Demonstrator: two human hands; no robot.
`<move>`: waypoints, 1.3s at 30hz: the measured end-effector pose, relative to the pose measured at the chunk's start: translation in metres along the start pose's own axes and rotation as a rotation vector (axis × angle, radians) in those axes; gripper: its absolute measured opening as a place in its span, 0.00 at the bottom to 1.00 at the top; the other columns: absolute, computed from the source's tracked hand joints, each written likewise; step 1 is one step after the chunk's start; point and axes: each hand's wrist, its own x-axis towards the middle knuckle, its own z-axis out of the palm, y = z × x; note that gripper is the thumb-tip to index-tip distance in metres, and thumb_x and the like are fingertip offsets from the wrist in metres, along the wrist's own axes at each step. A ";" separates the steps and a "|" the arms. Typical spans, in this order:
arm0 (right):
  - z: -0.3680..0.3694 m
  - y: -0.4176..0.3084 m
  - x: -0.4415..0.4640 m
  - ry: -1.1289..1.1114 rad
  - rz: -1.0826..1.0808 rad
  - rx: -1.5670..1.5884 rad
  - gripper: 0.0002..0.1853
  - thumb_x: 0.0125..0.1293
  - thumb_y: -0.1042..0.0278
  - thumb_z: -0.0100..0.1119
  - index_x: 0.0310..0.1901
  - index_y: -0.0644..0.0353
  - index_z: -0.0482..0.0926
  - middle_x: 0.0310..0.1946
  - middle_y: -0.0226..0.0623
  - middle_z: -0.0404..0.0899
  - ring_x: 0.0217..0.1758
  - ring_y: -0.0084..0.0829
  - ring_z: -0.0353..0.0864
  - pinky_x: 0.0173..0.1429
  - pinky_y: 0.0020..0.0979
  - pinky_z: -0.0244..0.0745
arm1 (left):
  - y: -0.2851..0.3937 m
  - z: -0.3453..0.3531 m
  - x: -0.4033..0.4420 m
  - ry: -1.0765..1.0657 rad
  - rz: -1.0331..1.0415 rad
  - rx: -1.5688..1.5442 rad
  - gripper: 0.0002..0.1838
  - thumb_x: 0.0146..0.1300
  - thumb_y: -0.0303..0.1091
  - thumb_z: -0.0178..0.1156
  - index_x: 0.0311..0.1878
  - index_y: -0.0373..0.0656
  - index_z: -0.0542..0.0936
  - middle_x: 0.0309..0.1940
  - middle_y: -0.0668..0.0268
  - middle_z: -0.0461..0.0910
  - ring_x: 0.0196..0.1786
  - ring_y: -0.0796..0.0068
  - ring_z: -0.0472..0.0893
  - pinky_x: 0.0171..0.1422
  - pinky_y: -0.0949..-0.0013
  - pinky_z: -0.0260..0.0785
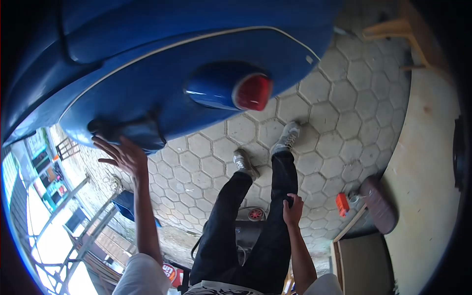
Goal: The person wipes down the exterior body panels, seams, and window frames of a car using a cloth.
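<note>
The curved blue vehicle body (pixel 162 73) fills the upper left, with a pale trim strip (pixel 196 37) along its seam. A red tail light (pixel 254 92) in a blue housing juts from the panel. My left hand (pixel 125 155) is raised with its fingers spread, beside a dark fitting (pixel 128 127) low on the body. Whether the fingertips touch it I cannot tell. My right hand (pixel 293 210) hangs by my thigh in dark trousers (pixel 280 196), its fingers curled. A small dark patch shows at its fingertips, too unclear to name.
Hexagonal paving (pixel 334 137) lies underfoot. Behind my legs stands a dark machine with a red wheel (pixel 256 214). An orange container (pixel 342 204) and a brown rounded object (pixel 379 205) are at right, near a wall (pixel 423 162). A wooden chair (pixel 393 32) is upper right, a blue box (pixel 125 204) left.
</note>
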 end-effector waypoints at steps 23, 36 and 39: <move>-0.103 -0.086 0.036 -0.289 0.006 0.110 0.19 0.63 0.58 0.63 0.52 0.58 0.79 0.51 0.45 0.79 0.62 0.41 0.75 0.63 0.38 0.72 | 0.089 0.014 -0.133 -0.459 0.073 -0.265 0.20 0.61 0.31 0.59 0.58 0.53 0.79 0.62 0.69 0.76 0.71 0.60 0.68 0.76 0.40 0.53; 0.080 -0.334 0.101 -0.317 0.076 1.011 0.29 0.72 0.61 0.58 0.70 0.57 0.61 0.67 0.44 0.63 0.69 0.37 0.67 0.68 0.37 0.67 | 0.081 -0.004 -0.128 -0.641 0.179 -0.429 0.40 0.58 0.28 0.58 0.74 0.71 0.63 0.77 0.65 0.55 0.79 0.46 0.49 0.78 0.32 0.39; 0.079 -0.338 0.123 -0.072 -0.078 0.992 0.24 0.69 0.71 0.63 0.64 0.62 0.67 0.57 0.37 0.73 0.59 0.29 0.74 0.63 0.29 0.70 | 0.044 -0.016 -0.129 -0.632 -0.035 -0.496 0.32 0.61 0.28 0.56 0.70 0.63 0.69 0.75 0.67 0.60 0.76 0.60 0.60 0.77 0.43 0.51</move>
